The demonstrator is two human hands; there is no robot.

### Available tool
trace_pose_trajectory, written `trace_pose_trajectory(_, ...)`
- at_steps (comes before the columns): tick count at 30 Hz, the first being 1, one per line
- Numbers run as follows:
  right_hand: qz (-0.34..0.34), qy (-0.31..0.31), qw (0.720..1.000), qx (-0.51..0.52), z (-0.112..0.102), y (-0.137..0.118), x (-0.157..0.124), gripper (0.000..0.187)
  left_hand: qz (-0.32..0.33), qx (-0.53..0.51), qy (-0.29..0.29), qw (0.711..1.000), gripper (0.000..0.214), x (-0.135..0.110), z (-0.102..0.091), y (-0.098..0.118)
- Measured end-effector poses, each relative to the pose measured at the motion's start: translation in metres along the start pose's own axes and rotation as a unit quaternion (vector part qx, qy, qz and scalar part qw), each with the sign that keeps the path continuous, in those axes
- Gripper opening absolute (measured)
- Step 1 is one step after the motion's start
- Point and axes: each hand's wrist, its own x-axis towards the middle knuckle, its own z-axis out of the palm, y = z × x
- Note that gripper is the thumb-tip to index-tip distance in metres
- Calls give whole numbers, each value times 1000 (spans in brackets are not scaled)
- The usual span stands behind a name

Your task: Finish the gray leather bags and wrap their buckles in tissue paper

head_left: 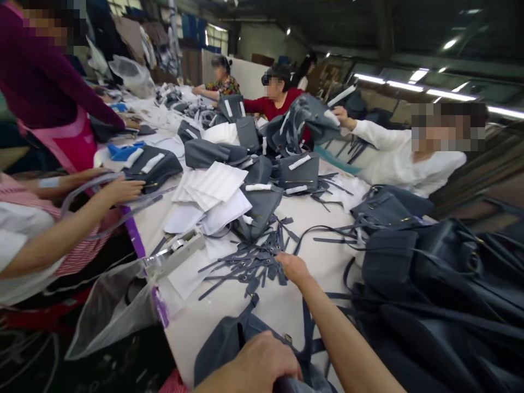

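My left hand is at the bottom edge, fingers curled down on a grey-blue bag that lies on the near end of the white table. My right hand reaches forward over a loose heap of dark grey straps in the middle of the table. Its fingers bend down into the straps and are mostly hidden, so what they hold is unclear.
Dark navy bags pile up at the right. Folded white sheets and more grey bags cover the table's middle. A co-worker's arm reaches in from the left, and other people sit or stand along both sides. A clear plastic bag hangs at the left edge.
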Motion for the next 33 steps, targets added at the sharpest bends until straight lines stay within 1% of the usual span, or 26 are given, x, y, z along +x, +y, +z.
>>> trace_pose_trajectory(2, 0, -27, 999, -19, 18, 3, 17, 32, 8, -15, 10, 1000, 32, 4, 9, -20)
trace_pose_trajectory(4, 10, -41, 999, -33, 34, 6, 26, 32, 8, -17, 21, 1000, 41, 10, 20, -39)
trace_pose_trajectory(6, 21, -39, 998, -36, 47, 9, 30, 30, 4, -10, 29, 1000, 46, 15, 32, -54)
trace_pose_trajectory(8, 30, -24, 999, -27, 54, 12, 31, 28, -10, -7, 31, 999, 48, 19, 39, -62)
trace_pose_trajectory(10, 36, 1, 999, -3, 53, 15, 30, 22, -29, -20, 27, 999, 48, 22, 37, -61)
trace_pose_trajectory(12, 38, 37, 998, 35, 42, 17, 26, 11, -54, -48, 25, 997, 45, 22, 25, -52)
trace_pose_trajectory(13, 39, 60, 996, 58, 32, 18, 22, 10, -71, -66, 26, 995, 42, 22, 16, -45)
trace_pose_trajectory(14, 43, 88, 992, 84, 20, 18, 15, 13, -93, -84, 31, 992, 38, 21, 7, -37)
trace_pose_trajectory(16, 61, 145, 979, 132, -11, 17, -11, 20, -151, -125, 49, 979, 28, 20, -11, -21)
trace_pose_trajectory(18, 91, 187, 955, 213, -48, 12, -53, 28, -196, -169, 56, 964, 19, 22, -25, -8)
trace_pose_trajectory(19, 107, 195, 937, 271, -65, 7, -80, 31, -207, -190, 55, 958, 17, 23, -30, -4)
trace_pose_trajectory(20, 125, 178, 867, 448, -80, 1, -110, 30, -211, -209, 53, 953, 16, 25, -33, -1)
trace_pose_trajectory(21, 142, 125, 784, 591, -90, -8, -141, 30, -210, -225, 53, 950, 16, 26, -35, 1)
trace_pose_trajectory(22, 166, 45, 716, 677, -94, -18, -170, 33, -207, -237, 55, 948, 17, 28, -36, 2)
trace_pose_trajectory(23, 185, -29, 665, 723, -92, -28, -197, 36, -202, -243, 63, 947, 19, 30, -37, 4)
trace_pose_trajectory(24, 205, -73, 624, 750, -84, -40, -219, 39, -195, -242, 75, 947, 22, 31, -38, 6)
trace_pose_trajectory(25, 219, -96, 606, 759, -72, -51, -236, 42, -185, -235, 92, 950, 24, 32, -39, 9)
trace_pose_trajectory(26, 223, -120, 595, 763, -57, -61, -248, 47, -172, -221, 110, 954, 26, 32, -40, 14)
trace_pose_trajectory(28, 225, -99, 591, 769, -26, -80, -256, 55, -139, -185, 137, 963, 30, 31, -40, 27)
trace_pose_trajectory(29, 231, -65, 589, 772, -14, -88, -255, 57, -120, -168, 144, 968, 30, 28, -39, 35)
trace_pose_trajectory(31, 242, 40, 576, 780, 1, -102, -247, 56, -100, -146, 159, 971, 27, 21, -33, 50)
trace_pose_trajectory(33, 237, 150, 544, 791, 7, -115, -239, 53, -124, -144, 192, 963, 25, 14, -25, 60)
